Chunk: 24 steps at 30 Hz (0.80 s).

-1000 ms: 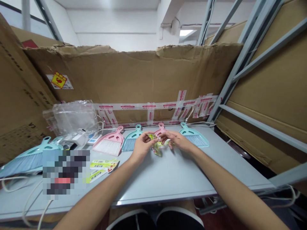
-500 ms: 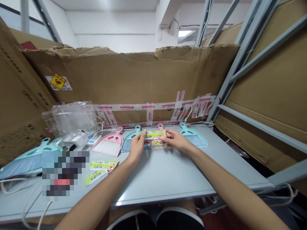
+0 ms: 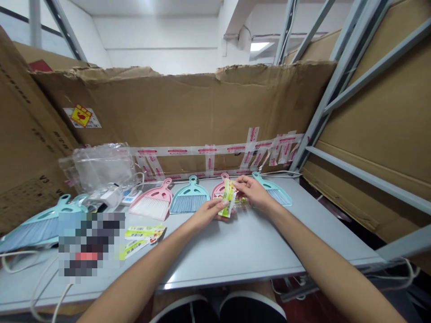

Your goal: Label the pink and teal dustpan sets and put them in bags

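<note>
My left hand (image 3: 213, 211) pinches the lower end of a yellow-green and white packet (image 3: 229, 198). Its upper end, with red print, is between the fingers of my right hand (image 3: 247, 189). The packet stands steeply tilted in front of a pink dustpan set (image 3: 223, 179), partly covering it. More yellow-green shows beneath my right hand. Left of my hands lie a teal dustpan with a blue brush (image 3: 190, 199) and a pink dustpan with a white brush (image 3: 154, 202). Another teal dustpan (image 3: 274, 190) lies behind my right hand.
Yellow-green packets (image 3: 143, 232) lie at the left on the grey table (image 3: 242, 255). A further teal dustpan (image 3: 50, 220), white cables, a power strip (image 3: 130, 197) and a clear plastic bag (image 3: 103, 170) are on the left. Behind stands a cardboard wall (image 3: 188, 112); metal posts rise at right.
The packet has turned from lying level to steeply tilted. My left hand has moved right and down, uncovering the teal dustpan beside it. My right hand has shifted slightly right.
</note>
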Tool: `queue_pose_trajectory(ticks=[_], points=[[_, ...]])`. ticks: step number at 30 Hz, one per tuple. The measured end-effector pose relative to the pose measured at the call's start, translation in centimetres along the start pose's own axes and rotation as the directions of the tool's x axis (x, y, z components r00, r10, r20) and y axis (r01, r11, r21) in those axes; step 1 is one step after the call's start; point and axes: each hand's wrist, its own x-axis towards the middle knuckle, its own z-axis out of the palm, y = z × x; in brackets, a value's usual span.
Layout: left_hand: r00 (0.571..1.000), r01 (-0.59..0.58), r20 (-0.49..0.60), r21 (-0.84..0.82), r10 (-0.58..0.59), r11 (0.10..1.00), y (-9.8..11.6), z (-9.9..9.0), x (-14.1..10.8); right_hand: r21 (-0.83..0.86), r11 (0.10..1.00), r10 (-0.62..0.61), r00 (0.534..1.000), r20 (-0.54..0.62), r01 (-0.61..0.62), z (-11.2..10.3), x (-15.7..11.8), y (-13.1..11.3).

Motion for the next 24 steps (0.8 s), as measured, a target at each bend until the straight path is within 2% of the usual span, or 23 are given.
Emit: queue_pose_trajectory(ticks=[2, 5, 7, 10, 12, 15, 18, 21, 24], points=[[0.999, -0.03, -0.036, -0.009, 0.03, 0.999, 0.2, 0.0, 0.0, -0.082, 0.996, 0.048, 0.992, 0.115, -0.039, 0.4, -0.3, 0.2], [0.995, -0.047, -0.088, 0.107, 0.056, 0.993, 0.2, -0.5, 0.2, -0.171, 0.984, 0.1, 0.955, 0.28, -0.052, 1.0, -0.5, 0.8], [0.989, -0.036, -0.133, 0.189, 0.062, 0.981, 0.1, -0.8, 0.3, -0.184, 0.982, 0.092, 0.947, 0.309, -0.035, 1.3, -0.5, 1.1], [0.963, -0.057, -0.251, 0.168, 0.099, 0.984, 0.1, -1.1, 0.5, -0.148, 0.989, 0.058, 0.963, 0.262, -0.02, 1.5, -0.5, 1.2], [0.925, -0.116, -0.354, 0.08, 0.137, 0.99, 0.2, -1.1, 0.6, -0.138, 0.99, 0.041, 0.964, 0.261, -0.004, 1.3, -0.5, 1.1], [0.868, -0.192, -0.466, 0.003, 0.171, 0.981, 0.5, -1.2, 0.7, -0.184, 0.982, 0.085, 0.959, 0.27, -0.035, 0.5, -0.3, 1.1], [0.834, -0.202, -0.518, 0.035, 0.191, 0.979, 0.5, -1.5, 0.7, -0.225, 0.971, 0.111, 0.983, 0.146, -0.076, -0.1, 0.0, 1.1], [0.844, -0.146, -0.5, 0.136, 0.195, 0.98, 0.4, -1.5, 0.6, -0.242, 0.965, 0.109, 0.994, 0.008, -0.104, -0.4, 0.2, 0.8], [0.874, -0.079, -0.448, 0.245, 0.185, 0.966, 0.5, -1.2, 0.4, -0.283, 0.95, 0.125, 0.991, -0.039, -0.131, -1.0, -0.1, -0.1]])
